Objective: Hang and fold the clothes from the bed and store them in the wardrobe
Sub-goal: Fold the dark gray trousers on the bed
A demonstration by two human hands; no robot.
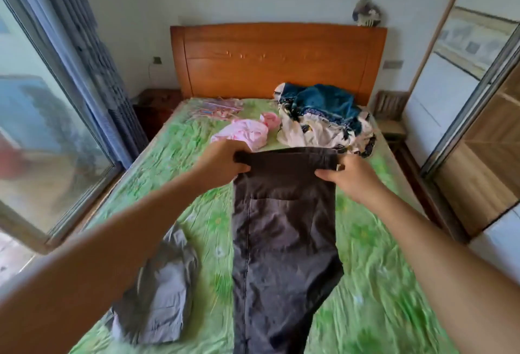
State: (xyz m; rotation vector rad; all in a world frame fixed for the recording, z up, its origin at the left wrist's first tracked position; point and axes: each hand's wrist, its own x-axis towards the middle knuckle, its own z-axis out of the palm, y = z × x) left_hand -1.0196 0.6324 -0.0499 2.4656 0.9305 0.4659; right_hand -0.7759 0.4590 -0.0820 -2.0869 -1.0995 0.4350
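Dark grey trousers (284, 241) hang in front of me over the green bed (380, 255), folded lengthwise with a back pocket showing. My left hand (222, 162) grips the waistband at its left end. My right hand (349, 176) pinches the waistband at its right end. The trouser legs drop out of view at the bottom edge. Folded grey trousers (160, 297) lie on the bed to the lower left. Farther back lie a pink garment (244, 132) and a heap of blue and white clothes (323, 117).
Pink hangers (216, 110) lie near the wooden headboard (278, 60). The wardrobe with mirrored sliding doors (478, 100) stands along the right. A large window (42, 128) with blue curtains is on the left. A wooden chair (391, 120) stands by the bed's far right corner.
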